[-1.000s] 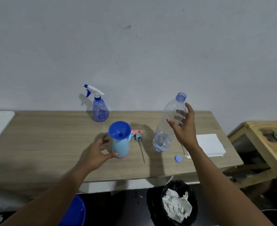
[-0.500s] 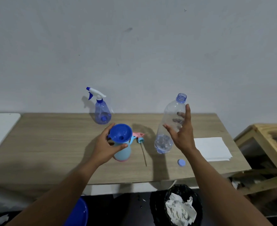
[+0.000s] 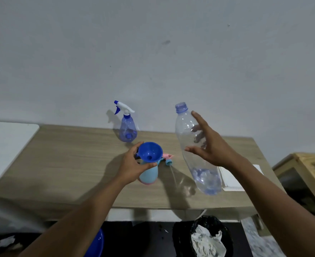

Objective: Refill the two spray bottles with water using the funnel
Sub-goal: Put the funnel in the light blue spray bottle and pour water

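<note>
Two hands grip: left (image 3: 132, 165) round funnel (image 3: 150, 152) on pastel bottle (image 3: 149, 174), right (image 3: 210, 147) clear ribbed bottle (image 3: 193, 145).

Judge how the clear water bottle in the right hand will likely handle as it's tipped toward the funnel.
The clear water bottle is probably light: only a little water sits at its base. Its thin clear wall may flex under the right hand. With no cap on, water should run out freely once it tilts over the funnel, so the weight will likely shift quickly.
</note>
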Demonstrator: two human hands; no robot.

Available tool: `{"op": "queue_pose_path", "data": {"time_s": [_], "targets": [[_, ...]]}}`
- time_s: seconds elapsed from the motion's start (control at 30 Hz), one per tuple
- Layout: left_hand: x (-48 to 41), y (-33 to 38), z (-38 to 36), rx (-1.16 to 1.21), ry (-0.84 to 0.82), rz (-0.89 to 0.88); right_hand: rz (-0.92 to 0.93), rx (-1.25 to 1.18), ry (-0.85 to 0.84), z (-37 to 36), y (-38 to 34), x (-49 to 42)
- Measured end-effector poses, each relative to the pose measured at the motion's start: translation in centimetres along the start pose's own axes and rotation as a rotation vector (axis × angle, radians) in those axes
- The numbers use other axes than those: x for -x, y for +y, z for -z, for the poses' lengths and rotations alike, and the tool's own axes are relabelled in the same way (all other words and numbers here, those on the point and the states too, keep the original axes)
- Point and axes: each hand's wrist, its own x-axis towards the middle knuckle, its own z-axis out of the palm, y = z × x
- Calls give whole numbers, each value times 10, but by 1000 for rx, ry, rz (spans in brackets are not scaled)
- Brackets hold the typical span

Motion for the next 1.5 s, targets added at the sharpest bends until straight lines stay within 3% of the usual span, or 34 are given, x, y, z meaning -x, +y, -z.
{"op": "queue_pose_path", "data": {"time_s": [0.27, 0.5, 1.5], "targets": [[0, 3, 3, 11, -3, -23, -7, 209, -419, 9, -25, -6], [-1, 0, 3, -11, 1, -42, -46, 424, -620, 4, -24, -7], [3, 5, -2, -70, -7, -70, -78, 676, -740, 3, -36, -14]]}}
